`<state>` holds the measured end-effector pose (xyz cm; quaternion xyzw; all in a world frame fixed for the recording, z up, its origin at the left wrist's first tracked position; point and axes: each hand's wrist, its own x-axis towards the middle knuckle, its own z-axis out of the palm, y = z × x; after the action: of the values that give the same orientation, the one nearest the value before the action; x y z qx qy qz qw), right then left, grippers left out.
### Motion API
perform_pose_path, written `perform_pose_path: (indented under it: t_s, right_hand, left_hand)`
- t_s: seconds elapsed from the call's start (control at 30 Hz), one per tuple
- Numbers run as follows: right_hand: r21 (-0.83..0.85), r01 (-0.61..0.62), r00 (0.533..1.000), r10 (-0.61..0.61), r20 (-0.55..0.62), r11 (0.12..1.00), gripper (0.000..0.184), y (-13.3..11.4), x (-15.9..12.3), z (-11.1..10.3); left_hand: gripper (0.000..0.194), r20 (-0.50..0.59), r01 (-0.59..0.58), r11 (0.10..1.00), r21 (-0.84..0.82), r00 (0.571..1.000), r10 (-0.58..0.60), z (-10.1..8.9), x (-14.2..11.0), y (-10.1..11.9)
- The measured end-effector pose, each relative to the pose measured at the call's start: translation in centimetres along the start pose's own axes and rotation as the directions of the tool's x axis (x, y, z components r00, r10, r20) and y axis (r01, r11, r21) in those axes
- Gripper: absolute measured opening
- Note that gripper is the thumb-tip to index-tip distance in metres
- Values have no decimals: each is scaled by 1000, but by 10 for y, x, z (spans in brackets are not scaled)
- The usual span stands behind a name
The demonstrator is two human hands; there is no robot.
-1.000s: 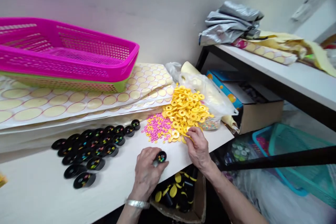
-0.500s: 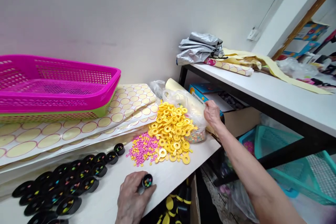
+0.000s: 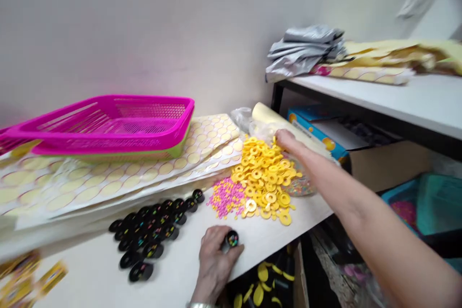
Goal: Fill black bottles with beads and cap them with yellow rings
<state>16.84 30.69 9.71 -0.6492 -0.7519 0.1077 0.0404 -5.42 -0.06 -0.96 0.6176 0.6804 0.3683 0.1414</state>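
Observation:
My left hand point(image 3: 217, 252) rests at the table's front edge, thumb and fingers closed around a small black round cup point(image 3: 233, 237) with coloured beads inside. My right hand point(image 3: 286, 140) reaches to the top of a heap of yellow ring-shaped plastic pieces point(image 3: 265, 178), its fingers curled down at the heap; what they hold is hidden. Touching the heap on the left is a pile of small pink and yellow beads point(image 3: 225, 197). Several more black cups point(image 3: 155, 226) with coloured bits stand in rows left of my left hand. A clear bag of mixed beads point(image 3: 302, 186) lies beside the heap.
Magenta basket point(image 3: 155, 143) on sticker sheets point(image 3: 212, 137) at the back left. Yellow packets point(image 3: 52, 276) lie front left. An open carton point(image 3: 299, 274) of yellow and black parts sits below the table edge. A white shelf point(image 3: 397, 101) with silver bags point(image 3: 306, 53) stands right.
My right hand has moved from the clear bag to the top of the yellow heap. My left hand still holds the black cup. The view has turned left.

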Motion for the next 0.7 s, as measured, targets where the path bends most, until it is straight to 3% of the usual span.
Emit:
perform_pose_path:
  t_s: [0.27, 0.37, 0.43, 0.5, 0.57, 0.63, 0.67, 0.7]
  right_hand:
    - [-157, 78, 979, -46, 197, 985, 13, 23, 17, 17]
    - [-162, 107, 979, -76, 190, 981, 14, 31, 24, 21]
    - [-152, 112, 990, -97, 102, 982, 16, 34, 25, 18]
    - [-78, 100, 992, -106, -73, 992, 13, 35, 19, 12]
    - [109, 137, 946, -97, -309, 985, 11, 30, 2, 4]
    - [351, 269, 873, -73, -481, 897, 10, 17, -30, 1]
    - [479, 350, 868, -86, -490, 805, 7, 7, -51, 3]
    - [502, 383, 874, -129, -468, 775, 5, -4, -75, 7]
  left_hand:
    - [28, 92, 127, 991, -29, 988, -124, -7, -4, 25]
    - [31, 95, 136, 990, -39, 987, -132, -7, -5, 25]
    - [32, 96, 133, 990, -44, 987, -128, -6, -6, 23]
    - [33, 100, 125, 991, -49, 988, -120, -5, -6, 21]
    - [32, 102, 110, 992, -62, 989, -103, -4, -6, 19]
    - [31, 101, 90, 992, -83, 992, -82, -2, -5, 16]
    - [33, 93, 83, 992, -96, 993, -74, 0, -5, 14]
    - [36, 78, 78, 991, -107, 994, -70, 2, -5, 12]
